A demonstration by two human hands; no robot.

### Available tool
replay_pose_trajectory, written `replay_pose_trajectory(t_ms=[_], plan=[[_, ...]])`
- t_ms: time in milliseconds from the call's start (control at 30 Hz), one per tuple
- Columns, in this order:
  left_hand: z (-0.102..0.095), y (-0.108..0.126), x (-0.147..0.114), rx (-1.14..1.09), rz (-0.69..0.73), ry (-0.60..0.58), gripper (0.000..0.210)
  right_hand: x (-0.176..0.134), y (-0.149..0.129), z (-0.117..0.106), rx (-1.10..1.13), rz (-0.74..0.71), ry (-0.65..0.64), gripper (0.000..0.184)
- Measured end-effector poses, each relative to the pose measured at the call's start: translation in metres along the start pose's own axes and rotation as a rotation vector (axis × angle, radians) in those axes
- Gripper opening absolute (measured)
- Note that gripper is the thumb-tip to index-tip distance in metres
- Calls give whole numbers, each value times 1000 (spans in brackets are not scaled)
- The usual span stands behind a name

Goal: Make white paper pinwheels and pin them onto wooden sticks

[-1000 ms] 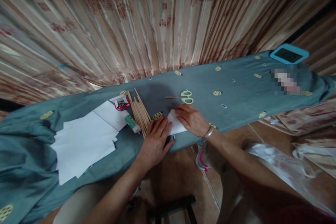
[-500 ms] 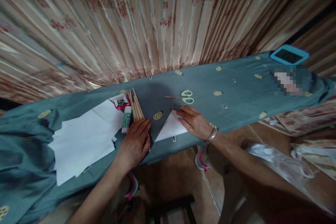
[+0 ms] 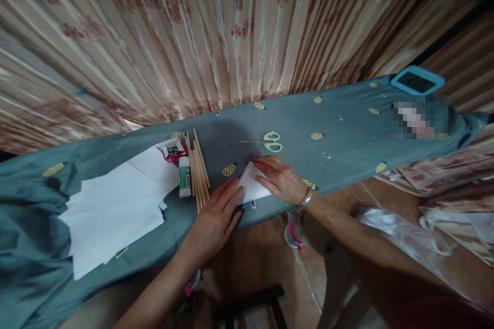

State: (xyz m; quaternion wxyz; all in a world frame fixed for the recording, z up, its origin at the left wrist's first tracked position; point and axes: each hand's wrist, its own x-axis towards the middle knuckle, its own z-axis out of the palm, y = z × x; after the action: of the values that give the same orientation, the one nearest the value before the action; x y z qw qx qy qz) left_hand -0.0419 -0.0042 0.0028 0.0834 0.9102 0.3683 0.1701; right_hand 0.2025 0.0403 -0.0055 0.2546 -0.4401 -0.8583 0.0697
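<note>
A white sheet of paper folded into a triangle (image 3: pixel 252 185) lies near the front edge of the cloth-covered table. My right hand (image 3: pixel 283 180), with a silver bracelet at its wrist, rests on the paper's right side, fingers stretched out and lying on it. At the left corner of the paper is my left hand (image 3: pixel 216 216), fingers extended over that corner and thumb apart; they cover its tip. Just left of it lie several thin wooden sticks (image 3: pixel 198 169). Beyond the paper lie scissors (image 3: pixel 266 141) with pale green handles.
A glue stick (image 3: pixel 184 177) and a small red-and-white box (image 3: pixel 173 150) with dark contents sit beside the sticks. A pile of white paper (image 3: pixel 116 211) spreads at left. A blue-framed digital display (image 3: pixel 417 81) stands at far right. Pleated curtains (image 3: pixel 239 61) hang behind the table.
My left hand has moved right, off the wooden sticks and onto the left corner of the folded paper. My right hand stays on the paper. The view has shifted slightly.
</note>
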Motion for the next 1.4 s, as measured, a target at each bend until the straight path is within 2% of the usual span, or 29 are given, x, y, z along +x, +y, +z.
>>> replay_pose_trajectory(t_ms=[133,333,833,1000,1100,1233,1400], plan=[[13,4,2,-18,15,-16,40,-3,-3,-6,-38,28,15,41],[16,1,-3,5,-5,-26,43,-14,-7,-15,-5,83,14,35],[17,4,-7,79,1,-5,39,-10,-2,-2,12,62,3,30],[15,15,-1,107,49,41,37,-9,-4,-1,-24,51,3,29],[16,26,3,107,104,2,43,-9,-4,-2,-50,38,5,29],[21,34,2,60,81,-70,59,-10,-4,-3,-79,29,-15,28],[26,35,-2,64,66,-118,64,-15,-16,6,-172,24,-1,31]])
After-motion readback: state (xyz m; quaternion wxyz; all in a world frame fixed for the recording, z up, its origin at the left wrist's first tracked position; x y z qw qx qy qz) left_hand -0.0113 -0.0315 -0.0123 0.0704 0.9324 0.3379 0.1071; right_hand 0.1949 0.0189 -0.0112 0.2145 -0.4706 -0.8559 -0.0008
